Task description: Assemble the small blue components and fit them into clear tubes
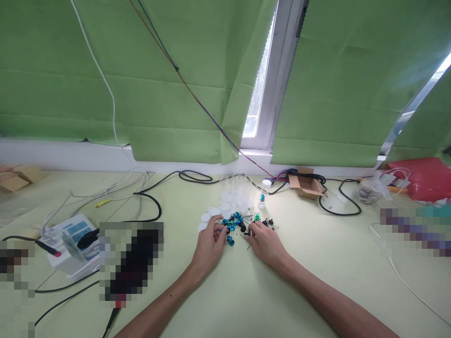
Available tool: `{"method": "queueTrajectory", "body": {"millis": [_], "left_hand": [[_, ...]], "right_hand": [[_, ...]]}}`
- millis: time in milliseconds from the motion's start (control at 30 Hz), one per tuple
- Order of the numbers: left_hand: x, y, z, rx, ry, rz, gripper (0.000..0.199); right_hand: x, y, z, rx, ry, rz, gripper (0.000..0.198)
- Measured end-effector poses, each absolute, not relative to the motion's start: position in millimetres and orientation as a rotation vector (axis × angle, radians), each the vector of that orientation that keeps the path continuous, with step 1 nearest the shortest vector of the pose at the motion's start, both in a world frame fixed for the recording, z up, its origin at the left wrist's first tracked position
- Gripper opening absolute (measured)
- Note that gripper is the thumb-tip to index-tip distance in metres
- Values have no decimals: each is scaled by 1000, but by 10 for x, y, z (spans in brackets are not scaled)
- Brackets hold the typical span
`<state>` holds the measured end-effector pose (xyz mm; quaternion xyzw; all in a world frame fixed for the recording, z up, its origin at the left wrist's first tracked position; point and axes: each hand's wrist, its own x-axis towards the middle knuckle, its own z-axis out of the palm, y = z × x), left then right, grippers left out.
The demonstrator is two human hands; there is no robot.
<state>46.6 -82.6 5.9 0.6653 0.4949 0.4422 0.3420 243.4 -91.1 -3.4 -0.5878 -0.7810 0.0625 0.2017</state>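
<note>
A small pile of shiny blue metal parts (237, 218) lies on the table between my hands, with black and silver pieces mixed in on its right. My left hand (210, 241) is at the pile's left side, thumb and fingers curled together; a hint of blue shows at the fingertips, but what they hold is unclear. A loose blue part (230, 241) lies just right of that hand. My right hand (267, 242) reaches over the right side with bent, closed fingers, beside a green piece (257, 217) and black pieces (268, 222). Its fingertips are partly hidden.
Clear tubes (235, 188) stand behind the pile, with white round caps (212, 211) at its left. One capped tube (262, 195) holds blue parts. Further back are an open cardboard box (307, 184) and black cables (195, 177). A white device (72, 244) with cords sits left.
</note>
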Motion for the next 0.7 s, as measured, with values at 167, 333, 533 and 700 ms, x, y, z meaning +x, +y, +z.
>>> {"method": "queueTrajectory", "body": {"millis": [167,333,533,700], "left_hand": [[477,-813,77,1628,1258,1173,31],[464,-775,53,1498,1190,1168,34],[442,-734,7,1433,1139,1167,33],[447,-734,3,1423,1148,1174,34]], "right_hand": [[2427,-933,-44,-1659,-2205,180,8],[2420,-940,-24,-1688,-2234,142,5],[2401,-930,-38,-1716,-2243,88,3],[2396,-946,-15,-1694,-2226,96,8]]}}
